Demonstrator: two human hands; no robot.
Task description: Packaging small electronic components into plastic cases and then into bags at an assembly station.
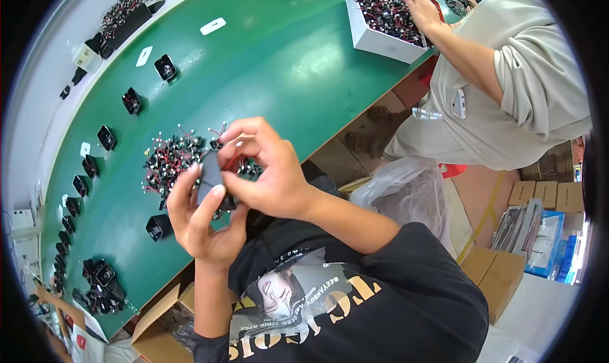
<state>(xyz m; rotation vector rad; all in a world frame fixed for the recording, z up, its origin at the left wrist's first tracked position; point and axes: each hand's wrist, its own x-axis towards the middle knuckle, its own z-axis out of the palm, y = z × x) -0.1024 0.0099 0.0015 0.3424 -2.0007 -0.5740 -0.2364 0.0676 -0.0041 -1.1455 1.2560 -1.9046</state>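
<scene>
Hands are meeting above the green worktop (285, 58): left hand (202, 220) is gripping a small black box (209, 172) upright while right hand (266, 169) is pinching its red wires (229, 163), beside a pile of wired parts (170, 163).

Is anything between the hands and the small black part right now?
Nothing visible. The left hand already holds the black part, and the right hand pinches its top edge, above the pile of wired pieces on the green table.
</scene>
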